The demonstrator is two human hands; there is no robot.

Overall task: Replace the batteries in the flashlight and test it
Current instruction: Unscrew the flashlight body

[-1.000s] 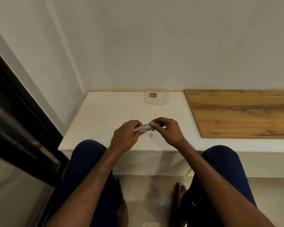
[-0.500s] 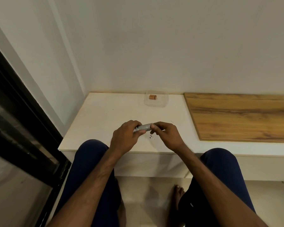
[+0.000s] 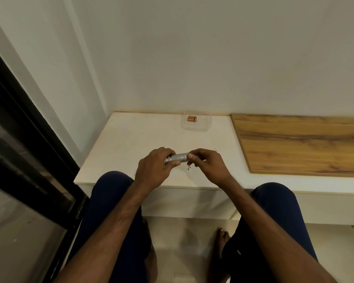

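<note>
A small silver flashlight [image 3: 177,157] lies crosswise between my hands, just above the white table [image 3: 131,144]. My left hand [image 3: 154,167] grips its left end with curled fingers and thumb. My right hand [image 3: 205,163] pinches its right end with fingertips; what sits at that end is hidden by the fingers. Several copper-coloured batteries [image 3: 192,118] lie together in a clear plastic container [image 3: 200,127] at the back of the table near the wall.
A wooden board [image 3: 302,144] covers the table's right part. Small dark specks [image 3: 189,168] lie on the table under my hands. A black-framed glass door [image 3: 25,152] stands at the left. My knees and bare feet are below the table's front edge.
Both hands keep hold of the flashlight in nearly the same place. My right hand's fingers have shifted slightly at the right end.
</note>
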